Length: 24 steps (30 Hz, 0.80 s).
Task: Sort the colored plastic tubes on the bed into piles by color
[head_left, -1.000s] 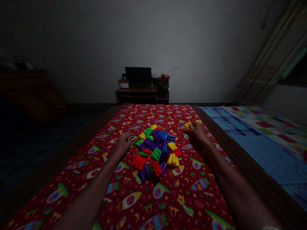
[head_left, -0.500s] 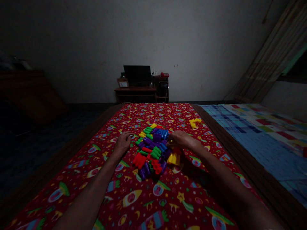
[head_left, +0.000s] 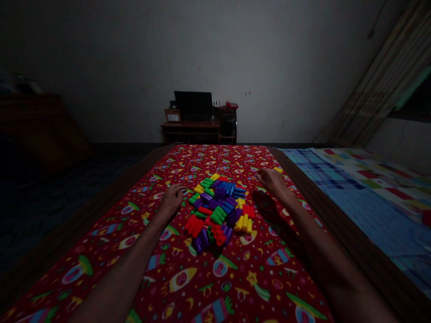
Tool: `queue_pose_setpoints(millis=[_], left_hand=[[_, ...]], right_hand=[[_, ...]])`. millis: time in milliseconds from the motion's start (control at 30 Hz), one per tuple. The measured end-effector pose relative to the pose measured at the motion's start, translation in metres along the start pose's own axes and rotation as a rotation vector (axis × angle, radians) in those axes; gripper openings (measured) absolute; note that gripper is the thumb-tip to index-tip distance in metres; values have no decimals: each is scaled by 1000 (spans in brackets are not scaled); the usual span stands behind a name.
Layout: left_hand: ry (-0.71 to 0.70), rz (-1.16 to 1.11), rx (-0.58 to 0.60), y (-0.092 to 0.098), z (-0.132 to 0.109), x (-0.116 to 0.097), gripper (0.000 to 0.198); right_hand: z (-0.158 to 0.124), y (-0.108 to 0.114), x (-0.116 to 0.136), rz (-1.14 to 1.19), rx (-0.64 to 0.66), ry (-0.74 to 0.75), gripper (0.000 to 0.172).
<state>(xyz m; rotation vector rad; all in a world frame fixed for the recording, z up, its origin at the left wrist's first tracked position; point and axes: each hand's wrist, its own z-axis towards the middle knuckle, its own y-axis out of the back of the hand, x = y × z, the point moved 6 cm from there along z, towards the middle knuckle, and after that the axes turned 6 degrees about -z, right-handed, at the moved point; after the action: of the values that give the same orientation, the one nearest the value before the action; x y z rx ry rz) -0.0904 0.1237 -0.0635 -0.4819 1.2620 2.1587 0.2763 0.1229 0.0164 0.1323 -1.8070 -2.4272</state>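
Note:
A heap of small plastic building pieces (head_left: 218, 208) in green, blue, purple, red and yellow lies in the middle of a red patterned cloth (head_left: 202, 278). My left hand (head_left: 171, 200) rests palm down on the cloth just left of the heap, fingers loose, holding nothing. My right hand (head_left: 272, 180) hovers low over the cloth to the right of and beyond the heap. Its fingers are curled, and what they hold is hidden. A bit of yellow piece (head_left: 278, 169) shows just past its knuckles.
The cloth covers a long wooden-edged surface (head_left: 340, 229). A checked blue and multicoloured sheet (head_left: 367, 188) lies to the right. Against the far wall stands a low desk (head_left: 198, 128) with a dark screen. The room is dim, with a curtain (head_left: 380, 85) at the right.
My right hand went from the far right to the heap's right side, then back out to the far right over the yellow pieces there. My left hand stayed put.

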Motion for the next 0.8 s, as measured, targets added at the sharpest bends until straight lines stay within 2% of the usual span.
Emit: queue_pose_setpoints(millis=[100, 200, 300, 400, 500, 567, 700, 800], left_hand=[[3, 6, 1, 1, 0, 0, 37], [-2, 6, -1, 2, 0, -3, 36], [0, -4, 1, 3, -1, -5, 36], [1, -20, 9, 4, -1, -7, 36], [-7, -23, 8, 3, -1, -6, 36], [-7, -20, 3, 3, -1, -4, 36], [-4, -19, -7, 1, 0, 0, 35], [-2, -15, -7, 1, 0, 1, 36]], right_hand=[[-15, -6, 49, 37, 202, 254, 22], [-33, -15, 82, 28, 251, 420, 21], [-40, -23, 89, 94, 210, 454, 24], [-34, -27, 86, 251, 249, 452, 25], [-18, -25, 72, 359, 335, 370, 21], [-5, -19, 52, 384, 310, 283, 19], [16, -7, -12, 397, 41, -7, 24], [12, -7, -54, 331, -157, -217, 31]])
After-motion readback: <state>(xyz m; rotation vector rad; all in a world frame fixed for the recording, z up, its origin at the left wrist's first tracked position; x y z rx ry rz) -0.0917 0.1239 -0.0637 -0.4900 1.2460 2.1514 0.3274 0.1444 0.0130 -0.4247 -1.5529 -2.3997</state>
